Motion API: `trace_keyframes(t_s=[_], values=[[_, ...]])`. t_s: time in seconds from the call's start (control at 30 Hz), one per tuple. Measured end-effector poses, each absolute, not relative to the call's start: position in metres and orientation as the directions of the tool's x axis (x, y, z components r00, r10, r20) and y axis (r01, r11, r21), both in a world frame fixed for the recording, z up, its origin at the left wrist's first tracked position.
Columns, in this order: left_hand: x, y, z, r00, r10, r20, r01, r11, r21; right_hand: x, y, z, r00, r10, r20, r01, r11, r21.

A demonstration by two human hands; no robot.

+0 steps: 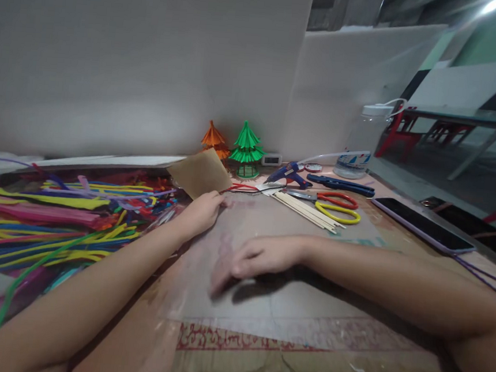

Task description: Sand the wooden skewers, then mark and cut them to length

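Note:
My left hand point(204, 212) reaches forward past the pile of pipe cleaners. Its fingers are closed at the lower edge of a square brown piece of cardboard point(201, 173), which tilts up; the fingertips are partly hidden. Nearer to me, my right hand point(263, 257) hovers low above the clear sheet on the table. Its fingers point down and left, loosely bent and blurred, and I see nothing in them. Behind the cardboard stand a small orange tree point(213, 136), partly covered, and a green tree point(246, 148) with layered branches.
Coloured pipe cleaners point(63, 210) spread at left. Beyond my right hand lie wooden sticks point(306, 211), scissors point(337, 206), a blue glue gun point(290, 175) and a cutter point(341, 185). A phone point(420, 224) and a bottle point(359, 138) are at right. A pale panel point(145, 73) borders the back.

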State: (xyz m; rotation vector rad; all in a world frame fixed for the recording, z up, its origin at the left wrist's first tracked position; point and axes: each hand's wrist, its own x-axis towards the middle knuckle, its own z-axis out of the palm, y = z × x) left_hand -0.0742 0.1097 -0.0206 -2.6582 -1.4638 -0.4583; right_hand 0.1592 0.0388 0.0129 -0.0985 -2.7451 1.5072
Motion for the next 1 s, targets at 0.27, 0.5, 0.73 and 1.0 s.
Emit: trace_keyframes(t_s=[0.27, 0.5, 0.73, 1.0], values=[[-0.067, 0.097, -0.011, 0.472, 0.779, 0.413, 0.833, -0.548, 0.081, 0.23, 0.035, 0.016, -0.673, 0.735, 0.083, 0.599, 0.607, -0.522], [-0.078, 0.091, 0.025, 0.208, 0.709, 0.674, 0.876, -0.442, 0.194, 0.24, 0.019, 0.01, -0.899, 0.438, -0.019, 0.027, 0.013, -1.0], [-0.085, 0.107, 0.021, 0.03, 0.829, 0.558, 0.768, -0.377, 0.519, 0.245, 0.046, 0.002, -0.556, 0.815, 0.164, 0.469, 0.47, -0.748], [-0.12, 0.13, 0.037, -0.137, 0.973, 0.188, 0.627, -0.062, 0.777, 0.239, 0.035, -0.005, -0.721, 0.636, 0.275, 0.485, 0.746, -0.456]])
